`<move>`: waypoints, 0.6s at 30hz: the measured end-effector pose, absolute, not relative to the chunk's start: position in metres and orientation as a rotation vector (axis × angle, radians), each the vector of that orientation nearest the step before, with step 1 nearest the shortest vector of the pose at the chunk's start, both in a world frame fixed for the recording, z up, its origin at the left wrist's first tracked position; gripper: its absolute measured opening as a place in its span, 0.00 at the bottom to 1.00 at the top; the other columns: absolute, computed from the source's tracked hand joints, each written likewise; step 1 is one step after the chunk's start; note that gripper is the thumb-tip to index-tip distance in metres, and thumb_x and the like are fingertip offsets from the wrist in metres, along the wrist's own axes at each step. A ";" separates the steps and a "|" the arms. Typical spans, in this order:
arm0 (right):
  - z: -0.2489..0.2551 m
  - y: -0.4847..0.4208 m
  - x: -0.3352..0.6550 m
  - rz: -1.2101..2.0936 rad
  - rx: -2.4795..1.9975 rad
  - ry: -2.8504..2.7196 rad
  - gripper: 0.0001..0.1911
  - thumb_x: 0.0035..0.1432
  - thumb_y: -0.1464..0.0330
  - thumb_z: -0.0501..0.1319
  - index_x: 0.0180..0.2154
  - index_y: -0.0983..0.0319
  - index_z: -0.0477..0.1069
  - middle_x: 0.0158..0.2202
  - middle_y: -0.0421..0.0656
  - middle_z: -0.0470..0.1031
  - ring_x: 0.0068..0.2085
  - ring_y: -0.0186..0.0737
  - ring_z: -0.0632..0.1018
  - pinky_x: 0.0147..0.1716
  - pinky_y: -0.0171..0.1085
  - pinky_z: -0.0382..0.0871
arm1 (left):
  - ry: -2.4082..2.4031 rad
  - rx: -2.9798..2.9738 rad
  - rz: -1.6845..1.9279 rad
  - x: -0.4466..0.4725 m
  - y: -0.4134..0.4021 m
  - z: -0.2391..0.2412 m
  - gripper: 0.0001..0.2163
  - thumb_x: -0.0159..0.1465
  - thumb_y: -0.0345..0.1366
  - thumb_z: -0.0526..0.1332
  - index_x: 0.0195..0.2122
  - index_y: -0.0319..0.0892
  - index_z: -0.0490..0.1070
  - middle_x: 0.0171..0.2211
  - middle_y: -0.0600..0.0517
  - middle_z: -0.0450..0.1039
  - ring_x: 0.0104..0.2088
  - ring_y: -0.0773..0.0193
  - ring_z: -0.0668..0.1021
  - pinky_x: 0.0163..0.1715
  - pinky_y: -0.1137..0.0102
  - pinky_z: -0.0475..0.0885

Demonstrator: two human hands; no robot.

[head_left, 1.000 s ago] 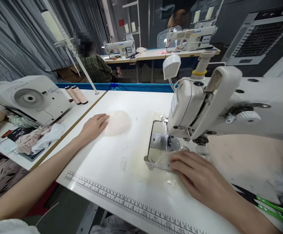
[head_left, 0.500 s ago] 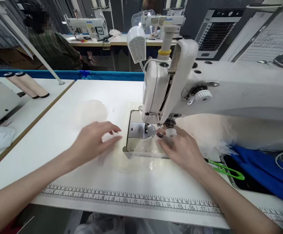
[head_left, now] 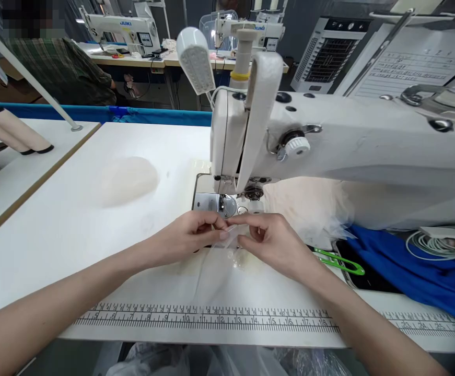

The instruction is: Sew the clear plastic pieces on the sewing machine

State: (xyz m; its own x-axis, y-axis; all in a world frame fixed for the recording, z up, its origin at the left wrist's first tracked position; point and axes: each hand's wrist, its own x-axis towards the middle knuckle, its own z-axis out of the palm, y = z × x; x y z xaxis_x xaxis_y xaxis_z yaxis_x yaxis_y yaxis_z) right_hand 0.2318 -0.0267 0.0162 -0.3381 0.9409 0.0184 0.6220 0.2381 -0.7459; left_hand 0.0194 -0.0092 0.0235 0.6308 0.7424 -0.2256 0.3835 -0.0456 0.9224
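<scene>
My left hand (head_left: 190,237) and my right hand (head_left: 268,240) meet just in front of the sewing machine's needle plate (head_left: 211,201). Both pinch a thin, clear plastic film (head_left: 215,266) that hangs from the fingertips down onto the white table (head_left: 74,230). The fingers of each hand are pressed together on the film's top edge. A pale round fabric cup (head_left: 127,177) lies on the table to the left, apart from both hands. The white sewing machine (head_left: 329,136) stands right behind my hands.
A printed ruler (head_left: 211,316) runs along the table's front edge. Pale fabric (head_left: 309,206), blue cloth (head_left: 415,269) and green-handled snips (head_left: 339,261) lie at the right under the machine arm. Two thread cones (head_left: 11,133) rest on the neighbouring table. A person in a plaid shirt (head_left: 60,68) sits behind.
My left hand left the fabric cup and came across to the needle plate. Both hands have closed on the clear film and lifted it off the plate towards me.
</scene>
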 end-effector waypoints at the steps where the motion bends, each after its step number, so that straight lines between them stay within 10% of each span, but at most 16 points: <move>1: 0.018 -0.027 0.232 1.065 -1.431 -1.981 0.12 0.55 0.70 0.60 0.41 0.59 0.78 0.20 0.35 0.69 0.20 0.31 0.66 0.19 0.32 0.59 | 0.930 1.648 0.376 0.018 -0.010 0.024 0.14 0.67 0.45 0.55 0.30 0.40 0.68 0.22 0.59 0.53 0.22 0.72 0.57 0.21 0.74 0.53; 11: 0.009 -0.030 0.216 1.169 -1.444 -1.711 0.15 0.50 0.65 0.67 0.18 0.62 0.65 0.16 0.32 0.58 0.20 0.27 0.59 0.20 0.31 0.54 | 1.253 1.903 0.442 0.027 -0.036 0.028 0.22 0.53 0.53 0.68 0.33 0.43 0.62 0.23 0.60 0.57 0.21 0.71 0.60 0.19 0.75 0.54; 18: 0.008 -0.031 0.215 1.433 -1.432 -1.654 0.12 0.51 0.61 0.67 0.23 0.61 0.71 0.15 0.32 0.61 0.17 0.29 0.63 0.16 0.30 0.56 | 1.140 1.587 0.454 0.023 -0.028 0.023 0.09 0.59 0.35 0.63 0.38 0.44 0.63 0.33 0.56 0.70 0.17 0.77 0.63 0.16 0.77 0.56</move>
State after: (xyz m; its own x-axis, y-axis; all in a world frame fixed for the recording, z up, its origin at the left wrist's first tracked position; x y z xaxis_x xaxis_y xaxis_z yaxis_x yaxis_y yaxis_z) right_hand 0.2151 -0.0315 0.0084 -0.3060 0.9208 -0.2418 0.3706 -0.1187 -0.9212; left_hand 0.0226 -0.0276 0.0227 0.4681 0.8444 -0.2607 0.4340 0.0373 0.9001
